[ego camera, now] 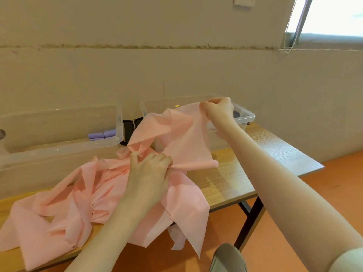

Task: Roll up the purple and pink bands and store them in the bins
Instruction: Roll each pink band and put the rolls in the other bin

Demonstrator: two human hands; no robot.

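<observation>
Both hands pinch one pink band (182, 134): right hand (218, 108) lifts its end over the right bin (246, 116), left hand (151, 165) grips it at the heap. She should pull it free and flat before rolling.

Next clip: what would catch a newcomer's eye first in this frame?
The tangled heap of pink bands sprawls over the wooden table and hangs off its near edge. The right hand pinches one end up over the right clear bin, while the left hand grips the band lower down. Rolled purple bands lie in the left clear bin.
</observation>
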